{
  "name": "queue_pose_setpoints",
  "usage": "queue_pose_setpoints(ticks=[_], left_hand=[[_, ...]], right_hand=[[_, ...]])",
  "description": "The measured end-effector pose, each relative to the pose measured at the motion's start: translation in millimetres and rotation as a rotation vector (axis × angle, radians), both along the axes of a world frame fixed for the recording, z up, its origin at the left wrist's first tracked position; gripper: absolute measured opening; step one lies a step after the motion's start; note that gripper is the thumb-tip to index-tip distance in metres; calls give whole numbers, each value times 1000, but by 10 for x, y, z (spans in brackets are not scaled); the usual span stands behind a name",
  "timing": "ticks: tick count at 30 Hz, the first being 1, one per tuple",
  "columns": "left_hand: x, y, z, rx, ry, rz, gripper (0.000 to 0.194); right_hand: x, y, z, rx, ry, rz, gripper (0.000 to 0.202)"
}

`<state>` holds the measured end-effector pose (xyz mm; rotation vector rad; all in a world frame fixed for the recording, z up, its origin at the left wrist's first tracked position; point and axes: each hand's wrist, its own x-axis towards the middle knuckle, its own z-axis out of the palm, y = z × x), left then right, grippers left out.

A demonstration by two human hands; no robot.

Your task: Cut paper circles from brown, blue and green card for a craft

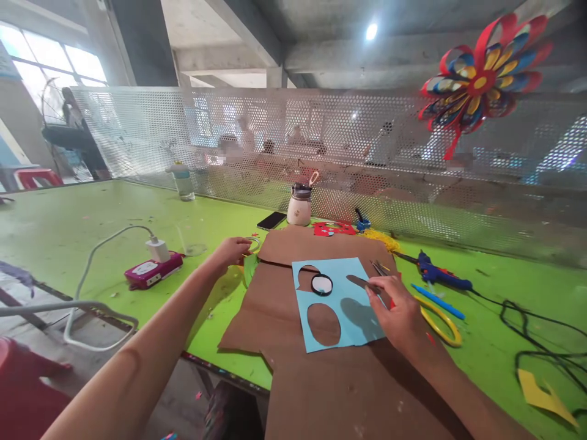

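My left hand reaches to the cardboard's far left corner, its fingers closed at the edge of a pale ring that looks like a tape roll. A green band lies just below it. Over the right side of a light blue sheet, my right hand has thumb and forefinger pinched at the end of a dark tapered strip; its kind is unclear. Round holes are cut in the sheet's left half. A black-rimmed white disc rests on it. Brown cardboard lies underneath.
Right of the cardboard lie a blue glue gun, a blue pen-like tool, a yellow loop and black cable. Behind stand a bottle and phone. A purple power strip sits left. A perforated screen borders the table.
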<state>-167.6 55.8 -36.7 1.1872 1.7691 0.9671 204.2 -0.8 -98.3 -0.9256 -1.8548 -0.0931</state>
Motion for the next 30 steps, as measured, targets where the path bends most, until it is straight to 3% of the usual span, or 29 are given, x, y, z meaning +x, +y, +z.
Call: queue_pose_setpoints(ticks=[16,22,26,30], left_hand=[[14,80,49,-5,-133,-20,34],[55,20,189,-7,-122,-99,37],[84,-21,313,6,-110,-157,49],[115,-14,344,3,-91,-160,56]], right_hand=[[32,11,-97,-61,6,-2,6],[30,37,-150,-78,-5,-12,7],[35,38,-171,-99,-10,-22,9],[42,49,-186,-101,-12,-22,8]])
